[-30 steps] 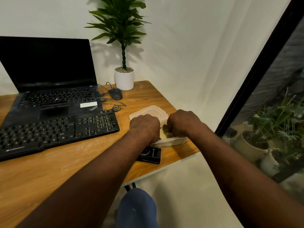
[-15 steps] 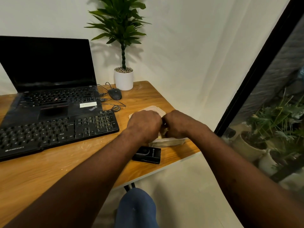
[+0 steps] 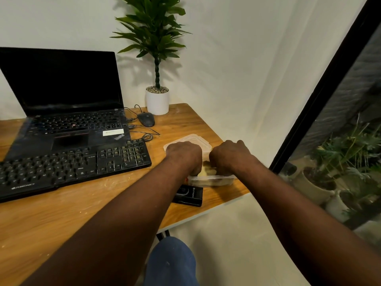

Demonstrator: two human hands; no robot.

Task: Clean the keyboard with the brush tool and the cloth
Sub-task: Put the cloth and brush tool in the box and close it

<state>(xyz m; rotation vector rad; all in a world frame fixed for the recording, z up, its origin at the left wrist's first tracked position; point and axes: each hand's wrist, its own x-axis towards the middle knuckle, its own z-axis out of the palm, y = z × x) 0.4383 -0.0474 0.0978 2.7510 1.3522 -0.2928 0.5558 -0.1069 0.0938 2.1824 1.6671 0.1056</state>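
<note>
Fetching judged underway: left hand [image 3: 183, 154], right hand [image 3: 228, 155] curled into container [image 3: 212, 180], grasp indiscernible; yellowish contents [image 3: 206, 171] to be carried left to keyboard [image 3: 72, 164].

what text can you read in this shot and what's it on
"ThinkPad": on the laptop palm rest.
White sticker beside it: blurred, unreadable.
Keyboard front-edge brand and key legends: blurred or too small.
Small black device lettering: too blurred.
</note>
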